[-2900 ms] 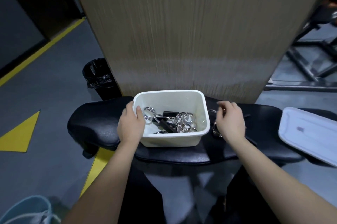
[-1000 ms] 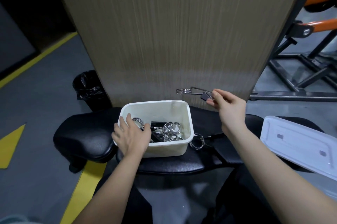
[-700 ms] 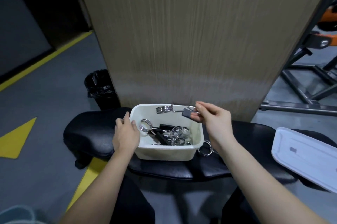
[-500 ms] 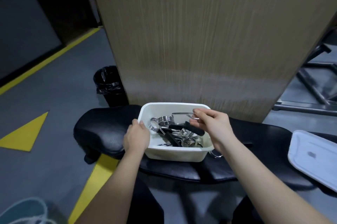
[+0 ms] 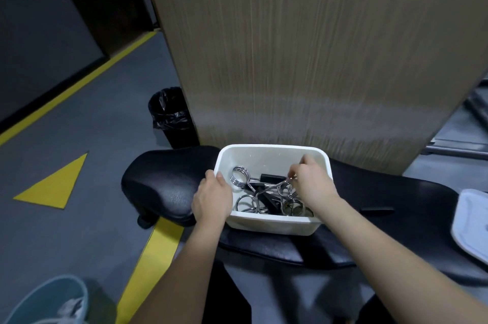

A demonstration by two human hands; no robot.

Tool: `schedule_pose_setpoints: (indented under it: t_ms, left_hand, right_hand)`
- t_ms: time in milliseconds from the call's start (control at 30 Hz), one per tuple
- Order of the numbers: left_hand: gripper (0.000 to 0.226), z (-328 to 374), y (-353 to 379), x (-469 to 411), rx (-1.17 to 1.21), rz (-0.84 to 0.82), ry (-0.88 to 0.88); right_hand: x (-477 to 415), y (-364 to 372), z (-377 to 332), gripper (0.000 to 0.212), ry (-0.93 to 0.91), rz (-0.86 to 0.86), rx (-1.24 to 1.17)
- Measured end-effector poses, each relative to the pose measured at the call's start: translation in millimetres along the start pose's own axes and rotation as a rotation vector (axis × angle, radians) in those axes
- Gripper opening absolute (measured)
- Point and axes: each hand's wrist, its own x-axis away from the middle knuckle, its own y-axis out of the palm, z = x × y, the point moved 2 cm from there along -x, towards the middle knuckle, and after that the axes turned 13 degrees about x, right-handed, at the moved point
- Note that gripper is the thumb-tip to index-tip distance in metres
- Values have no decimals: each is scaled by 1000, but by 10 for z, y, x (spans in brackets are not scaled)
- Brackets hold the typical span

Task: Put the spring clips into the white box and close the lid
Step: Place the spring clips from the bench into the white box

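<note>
Grey floor with yellow lines and a yellow triangle [image 5: 54,185] fills the left side, where a black lined bin [image 5: 172,116] stands against a tall wood-grain panel [image 5: 311,54]; a pale blue basket [image 5: 45,300] sits at the lower left corner. On a black padded bench [image 5: 163,186] stands the white box [image 5: 272,223], open. The left hand [image 5: 211,199] clasps the box's left wall, fingers curled over the rim. Inside the box lie several spring clips [image 5: 260,191], chrome coils with black handles, in a loose heap. The right hand [image 5: 311,181] reaches down into the box, fingertips pressed together, pinching the wire of one clip at the heap. Far right, the white lid [image 5: 470,223] rests on the bench, well apart from the box.
</note>
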Motion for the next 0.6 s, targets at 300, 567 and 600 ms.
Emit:
schedule_pose_setpoints:
  t_ms: [300, 567, 600]
  left_hand:
    - [37, 6, -4, 8, 3, -3, 10]
    - [37, -5, 11, -2, 22, -2, 28]
    - [37, -8, 11, -2, 20, -2, 28]
  right_hand:
    - [-106, -59, -117, 16, -200, 26, -48]
    - [-271, 150, -163, 22, 91, -86, -271]
    - [-261, 171, -174, 20, 102, -97, -263]
